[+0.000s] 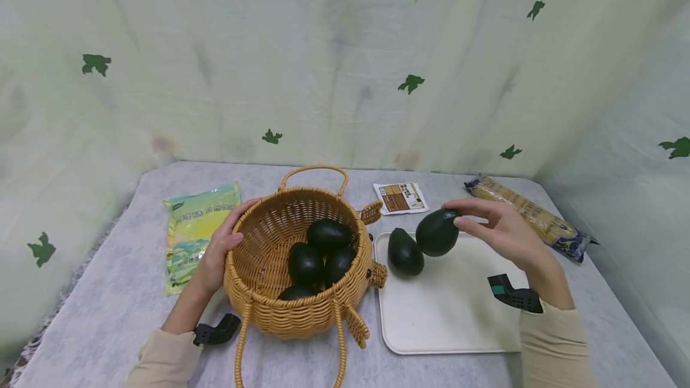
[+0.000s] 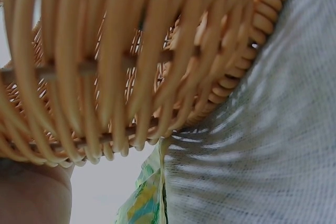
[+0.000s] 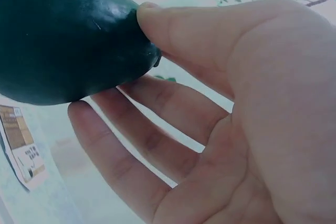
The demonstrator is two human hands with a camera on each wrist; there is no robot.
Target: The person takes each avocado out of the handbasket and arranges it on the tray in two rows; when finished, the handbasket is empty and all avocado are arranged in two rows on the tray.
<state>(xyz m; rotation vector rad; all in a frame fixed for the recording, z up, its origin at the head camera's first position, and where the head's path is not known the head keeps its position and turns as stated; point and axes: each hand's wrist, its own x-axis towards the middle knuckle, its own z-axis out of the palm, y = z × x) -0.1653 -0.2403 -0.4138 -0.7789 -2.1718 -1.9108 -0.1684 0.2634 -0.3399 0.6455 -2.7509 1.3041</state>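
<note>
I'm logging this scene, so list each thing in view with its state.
Left hand: gripping the basket by its rim
Right hand: pinching the held avocado
Held avocado: no cut visible
Other avocado: lying on the tray
Basket: open, four avocados visible inside
Tray: bearing one avocado
Green-yellow packet: lying flat, seal unclear
Small packet: lying flat, seal unclear
Long packet: lying flat, seal unclear

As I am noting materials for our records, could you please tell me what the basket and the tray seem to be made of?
The basket looks like rattan or wicker, possibly imitation, with a smooth tan finish: rounded strands are visibly interwoven. The tray is probably white plastic, though coated metal is possible: its surface looks smooth and plain.
</note>
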